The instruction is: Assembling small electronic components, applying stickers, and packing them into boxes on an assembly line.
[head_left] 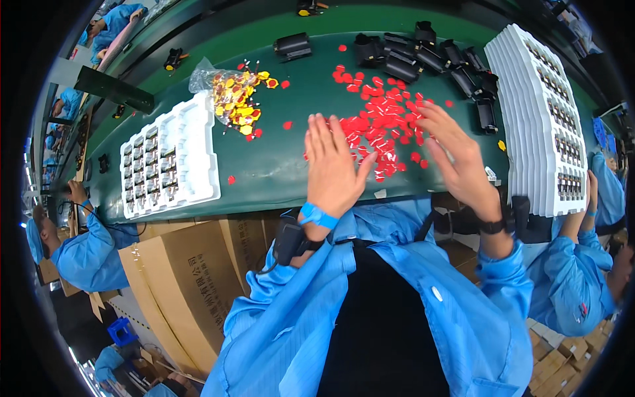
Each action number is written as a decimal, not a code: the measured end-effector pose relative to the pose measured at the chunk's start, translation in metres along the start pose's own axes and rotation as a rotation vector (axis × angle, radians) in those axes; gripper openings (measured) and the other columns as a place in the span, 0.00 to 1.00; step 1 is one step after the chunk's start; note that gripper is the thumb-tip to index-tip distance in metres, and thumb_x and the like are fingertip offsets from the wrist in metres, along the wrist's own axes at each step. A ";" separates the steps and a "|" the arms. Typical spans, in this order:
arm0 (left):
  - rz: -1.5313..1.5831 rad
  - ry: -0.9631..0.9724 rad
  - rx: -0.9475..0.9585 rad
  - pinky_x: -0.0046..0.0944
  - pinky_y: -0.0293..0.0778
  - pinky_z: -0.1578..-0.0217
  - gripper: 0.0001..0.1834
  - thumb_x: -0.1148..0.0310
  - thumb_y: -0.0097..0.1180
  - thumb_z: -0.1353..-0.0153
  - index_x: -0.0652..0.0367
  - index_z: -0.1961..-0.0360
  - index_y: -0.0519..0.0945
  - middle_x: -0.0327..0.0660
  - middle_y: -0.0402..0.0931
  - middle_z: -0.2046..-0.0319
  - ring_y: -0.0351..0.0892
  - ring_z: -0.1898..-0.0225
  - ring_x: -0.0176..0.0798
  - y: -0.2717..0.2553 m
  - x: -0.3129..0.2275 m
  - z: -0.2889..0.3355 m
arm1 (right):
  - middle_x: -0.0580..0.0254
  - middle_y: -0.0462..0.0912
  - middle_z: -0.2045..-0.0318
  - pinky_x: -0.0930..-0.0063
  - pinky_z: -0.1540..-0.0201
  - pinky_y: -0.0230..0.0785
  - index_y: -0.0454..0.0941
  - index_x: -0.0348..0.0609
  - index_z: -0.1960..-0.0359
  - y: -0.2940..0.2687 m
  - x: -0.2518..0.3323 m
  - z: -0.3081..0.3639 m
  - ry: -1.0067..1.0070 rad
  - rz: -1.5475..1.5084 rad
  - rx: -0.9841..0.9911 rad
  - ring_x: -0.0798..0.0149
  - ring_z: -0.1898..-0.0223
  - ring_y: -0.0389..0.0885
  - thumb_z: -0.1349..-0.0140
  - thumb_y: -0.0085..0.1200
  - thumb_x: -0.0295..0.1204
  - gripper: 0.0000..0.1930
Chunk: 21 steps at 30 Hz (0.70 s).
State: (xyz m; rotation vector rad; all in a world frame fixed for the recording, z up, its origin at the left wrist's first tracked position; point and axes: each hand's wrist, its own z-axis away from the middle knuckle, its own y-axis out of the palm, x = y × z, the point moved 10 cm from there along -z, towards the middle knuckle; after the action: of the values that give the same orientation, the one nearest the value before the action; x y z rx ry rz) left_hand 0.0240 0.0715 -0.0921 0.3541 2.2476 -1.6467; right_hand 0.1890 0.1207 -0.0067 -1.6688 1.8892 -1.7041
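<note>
A loose spread of small red discs (380, 116) lies on the green work surface in front of me. My left hand (332, 162) is flat, palm down, at the left edge of the discs, its fingers stretched out and its thumb apart. On the other side my right hand (460, 155) hovers or rests at the right edge of the spread, fingers stretched and parted. Neither hand grips anything. Whether any discs are under the palms is hidden. Left of the spread sits a heap of small yellow and red parts (237, 99) beside a clear plastic bag (202, 76).
A white tray (198, 152) with small metal parts stands at left. Several stacked white trays (522, 126) rise at right. Black plastic housings (433, 58) cluster at the back right. Cardboard boxes (178, 284) stand below the table edge. A co-worker (86, 251) is at left, another (572, 278) at right.
</note>
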 end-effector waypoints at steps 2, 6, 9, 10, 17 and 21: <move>-0.015 0.042 -0.018 0.60 0.43 0.28 0.47 0.47 0.52 0.33 0.81 0.32 0.54 0.74 0.48 0.31 0.43 0.26 0.71 0.016 -0.020 -0.014 | 0.41 0.81 0.48 0.59 0.42 0.71 0.78 0.31 0.51 -0.027 -0.009 0.025 0.125 0.034 -0.227 0.42 0.41 0.77 0.36 0.51 0.17 0.13; 0.127 0.123 -0.030 0.58 0.45 0.28 0.42 0.50 0.51 0.32 0.80 0.33 0.57 0.72 0.50 0.31 0.47 0.27 0.68 0.028 -0.053 -0.039 | 0.42 0.83 0.53 0.61 0.47 0.74 0.79 0.32 0.52 -0.027 -0.044 0.066 0.299 0.048 -0.389 0.43 0.49 0.82 0.36 0.52 0.17 0.12; 0.179 0.159 -0.060 0.56 0.47 0.29 0.39 0.54 0.52 0.31 0.78 0.33 0.59 0.69 0.52 0.30 0.48 0.27 0.66 -0.002 -0.049 -0.026 | 0.42 0.83 0.53 0.61 0.48 0.74 0.79 0.32 0.51 -0.021 -0.044 0.070 0.300 0.135 -0.457 0.42 0.51 0.83 0.36 0.51 0.17 0.12; 0.164 0.149 -0.107 0.54 0.48 0.29 0.35 0.58 0.52 0.31 0.75 0.33 0.60 0.65 0.53 0.30 0.49 0.27 0.64 -0.022 -0.040 -0.019 | 0.42 0.83 0.52 0.60 0.47 0.73 0.78 0.32 0.50 -0.022 -0.049 0.074 0.333 0.150 -0.458 0.42 0.50 0.82 0.36 0.51 0.18 0.13; -0.036 -0.436 -0.209 0.58 0.45 0.29 0.39 0.55 0.49 0.29 0.79 0.33 0.56 0.72 0.48 0.30 0.45 0.27 0.69 -0.078 0.138 0.077 | 0.33 0.61 0.32 0.51 0.29 0.50 0.60 0.34 0.31 0.005 -0.072 0.075 0.427 0.232 -0.289 0.35 0.30 0.57 0.30 0.50 0.30 0.28; -0.182 -0.305 -0.167 0.61 0.42 0.29 0.43 0.51 0.50 0.31 0.83 0.33 0.53 0.74 0.48 0.31 0.44 0.27 0.71 -0.050 0.100 0.050 | 0.26 0.55 0.31 0.44 0.27 0.41 0.52 0.31 0.29 0.048 -0.056 0.015 0.355 0.290 -0.150 0.30 0.28 0.48 0.29 0.50 0.36 0.33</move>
State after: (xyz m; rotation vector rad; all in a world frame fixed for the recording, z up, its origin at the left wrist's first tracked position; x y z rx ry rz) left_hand -0.0809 0.0094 -0.1031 -0.1383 2.2117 -1.4650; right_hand 0.1914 0.1413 -0.0796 -1.1097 2.3279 -1.8676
